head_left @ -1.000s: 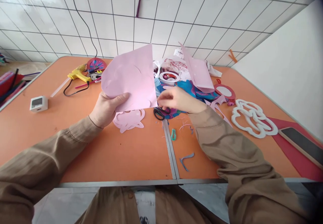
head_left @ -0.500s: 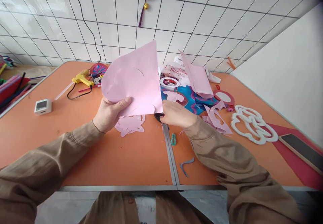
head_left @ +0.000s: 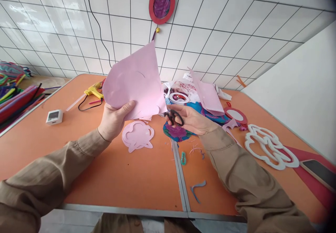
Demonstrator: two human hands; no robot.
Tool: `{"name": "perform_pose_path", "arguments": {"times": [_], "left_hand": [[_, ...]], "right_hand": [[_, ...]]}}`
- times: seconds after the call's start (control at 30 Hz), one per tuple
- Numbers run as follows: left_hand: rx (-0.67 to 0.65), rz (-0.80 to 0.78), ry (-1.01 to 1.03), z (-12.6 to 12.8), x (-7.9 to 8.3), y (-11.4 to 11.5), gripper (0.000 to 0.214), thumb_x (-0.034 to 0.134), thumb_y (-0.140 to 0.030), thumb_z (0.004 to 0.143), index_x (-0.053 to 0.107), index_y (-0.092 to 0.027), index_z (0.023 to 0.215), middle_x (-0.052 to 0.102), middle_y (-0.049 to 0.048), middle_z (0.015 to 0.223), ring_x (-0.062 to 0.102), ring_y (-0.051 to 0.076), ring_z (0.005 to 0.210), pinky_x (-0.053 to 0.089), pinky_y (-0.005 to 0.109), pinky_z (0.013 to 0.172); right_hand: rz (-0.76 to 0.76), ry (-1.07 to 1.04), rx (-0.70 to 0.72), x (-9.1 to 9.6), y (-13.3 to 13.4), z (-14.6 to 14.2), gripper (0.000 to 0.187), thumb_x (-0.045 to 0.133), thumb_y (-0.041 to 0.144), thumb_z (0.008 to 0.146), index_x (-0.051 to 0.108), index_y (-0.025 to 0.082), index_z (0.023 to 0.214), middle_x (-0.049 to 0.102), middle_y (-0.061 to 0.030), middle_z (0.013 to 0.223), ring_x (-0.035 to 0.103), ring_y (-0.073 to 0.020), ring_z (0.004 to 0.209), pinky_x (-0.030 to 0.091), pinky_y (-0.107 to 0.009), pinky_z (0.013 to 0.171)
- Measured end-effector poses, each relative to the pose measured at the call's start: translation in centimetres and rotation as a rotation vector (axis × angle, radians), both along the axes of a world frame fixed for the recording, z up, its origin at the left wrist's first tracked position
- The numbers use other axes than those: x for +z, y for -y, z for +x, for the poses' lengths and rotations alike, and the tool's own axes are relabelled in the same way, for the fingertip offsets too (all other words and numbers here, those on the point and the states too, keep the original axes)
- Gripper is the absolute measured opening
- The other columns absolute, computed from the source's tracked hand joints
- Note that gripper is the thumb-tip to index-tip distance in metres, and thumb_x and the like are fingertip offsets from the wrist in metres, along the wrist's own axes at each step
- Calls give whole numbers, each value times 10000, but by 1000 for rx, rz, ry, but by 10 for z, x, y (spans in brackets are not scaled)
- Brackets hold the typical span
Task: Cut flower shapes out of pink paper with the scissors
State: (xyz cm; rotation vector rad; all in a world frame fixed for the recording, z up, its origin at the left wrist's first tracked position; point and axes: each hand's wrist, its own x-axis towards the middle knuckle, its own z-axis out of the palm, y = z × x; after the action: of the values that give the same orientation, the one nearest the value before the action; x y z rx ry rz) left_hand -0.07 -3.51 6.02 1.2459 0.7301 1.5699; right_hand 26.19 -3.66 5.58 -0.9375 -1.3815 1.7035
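Observation:
My left hand [head_left: 114,120] grips the lower edge of a large pink foam sheet [head_left: 133,80] and holds it upright above the orange table [head_left: 78,163]. My right hand [head_left: 193,119] holds small black-handled scissors [head_left: 174,116] just beside the sheet's lower right corner. Under the sheet a pink cut-out shape [head_left: 138,138] lies flat on the table. A round purple flower piece [head_left: 177,132] lies below my right hand.
A yellow glue gun [head_left: 91,91] with its cord, a small white box [head_left: 54,116] and a stack of coloured sheets [head_left: 15,101] are at the left. A white foam outline [head_left: 270,147], red sheet, phone [head_left: 321,170] and pink scraps lie right. A red round ornament [head_left: 162,3] hangs on the tiled wall.
My right hand picked the black scissors up off the table and now holds them raised by the sheet's corner. The view tilted up; the left hand kept the pink sheet.

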Motion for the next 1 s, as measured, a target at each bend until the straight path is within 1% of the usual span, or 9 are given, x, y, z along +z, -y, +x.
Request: {"name": "perform_pose_path", "arguments": {"times": [0.13, 0.23, 0.27, 0.37, 0.43, 0.6, 0.73, 0.87, 1.0], "left_hand": [[23, 36, -12, -2, 0, -2, 431, 807, -276, 758, 692, -208, 1168, 746, 74, 1094, 634, 280, 1168, 527, 412, 995], [39, 76, -47, 0, -3, -1, 365, 805, -273, 771, 713, -202, 1117, 753, 66, 1055, 646, 266, 1132, 507, 409, 1016], [47, 85, -63, 1, -4, -1, 341, 806, -276, 772, 721, -200, 1093, 754, 64, 1049, 651, 264, 1117, 503, 409, 1021], [69, 87, -126, 7, -4, 3, 271, 798, -309, 779, 730, -193, 1014, 755, 60, 1026, 670, 270, 1069, 509, 415, 1011], [70, 89, -161, 13, -2, 6, 248, 784, -333, 789, 729, -193, 986, 753, 56, 1000, 675, 276, 1056, 516, 418, 1000], [105, 162, -188, 21, 1, 11, 285, 787, -334, 786, 738, -204, 1035, 737, 56, 1045, 643, 280, 1114, 495, 416, 1025], [110, 163, -215, 22, 1, 13, 331, 782, -346, 787, 732, -210, 1084, 739, 60, 1047, 637, 294, 1132, 502, 427, 1015], [76, 160, -181, 23, 2, 16, 322, 780, -318, 792, 731, -209, 1092, 738, 61, 1068, 617, 295, 1176, 496, 426, 1027], [23, 104, -130, 23, 4, 16, 368, 776, -310, 801, 718, -205, 1149, 736, 72, 1098, 623, 304, 1171, 509, 448, 1021]], "right_hand": [[116, -132, -62, 7, 3, 2, 567, 854, 478, 663, 622, 254, 1129, 633, -10, 917, 640, -169, 834, 532, -320, 739], [207, -132, -146, 19, 14, -9, 599, 821, 572, 649, 590, 250, 1098, 617, -27, 957, 625, -199, 907, 517, -336, 759], [230, -111, -196, 22, 18, -15, 557, 813, 540, 662, 580, 243, 1071, 616, -27, 950, 617, -196, 912, 507, -329, 765], [285, -30, -344, 25, 32, -34, 410, 786, 296, 649, 546, 236, 976, 588, 22, 831, 570, -155, 793, 455, -288, 691], [331, -42, -416, 25, 38, -45, 370, 742, 225, 645, 534, 237, 950, 565, 46, 781, 530, -131, 719, 420, -272, 642], [387, -36, -473, 23, 45, -53, 371, 734, 218, 651, 543, 237, 968, 581, 44, 766, 527, -125, 691, 410, -258, 586], [420, -1, -568, 20, 45, -52, 368, 727, 199, 646, 556, 235, 970, 561, 66, 732, 483, -91, 600, 389, -236, 519], [422, -6, -597, 16, 43, -53, 344, 723, 167, 644, 572, 227, 947, 519, 82, 696, 447, -70, 557, 378, -222, 493], [424, -1, -603, 15, 42, -52, 320, 729, 174, 664, 569, 232, 935, 542, 72, 707, 454, -77, 564, 388, -230, 504]]}}
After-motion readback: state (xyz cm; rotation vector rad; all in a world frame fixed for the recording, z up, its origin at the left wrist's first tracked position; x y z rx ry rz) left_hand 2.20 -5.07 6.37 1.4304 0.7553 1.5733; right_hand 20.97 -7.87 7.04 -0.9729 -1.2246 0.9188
